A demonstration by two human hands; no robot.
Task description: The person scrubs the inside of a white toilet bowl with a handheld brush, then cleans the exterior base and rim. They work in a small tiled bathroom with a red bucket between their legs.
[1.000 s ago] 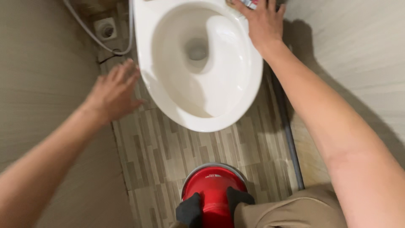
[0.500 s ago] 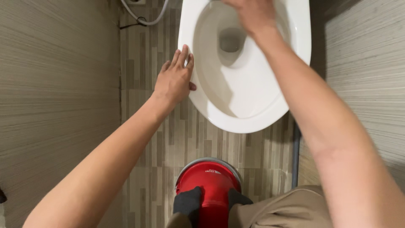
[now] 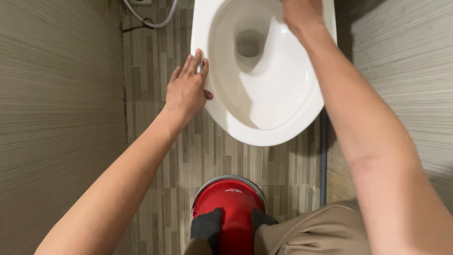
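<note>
A white toilet bowl (image 3: 283, 118) fills the upper middle of the head view, seat up, with water in its drain. My left hand (image 3: 187, 87) lies flat against the bowl's left outer rim, fingers together and pointing away from me. My right hand (image 3: 302, 16) reaches over the far right part of the rim at the top edge of the view. Its fingers are cut off by the frame, so what it holds is hidden.
A red round bin with a grey rim (image 3: 230, 200) stands on the wood-pattern floor (image 3: 155, 94) below the bowl, my dark-socked feet (image 3: 207, 226) on it. Striped beige walls (image 3: 56, 118) close in left and right. A white hose (image 3: 151, 19) curls at the back.
My left hand has moved right from the floor side onto the bowl's left rim. The view has shifted, so the bowl now sits further right. My right hand stays at the far rim.
</note>
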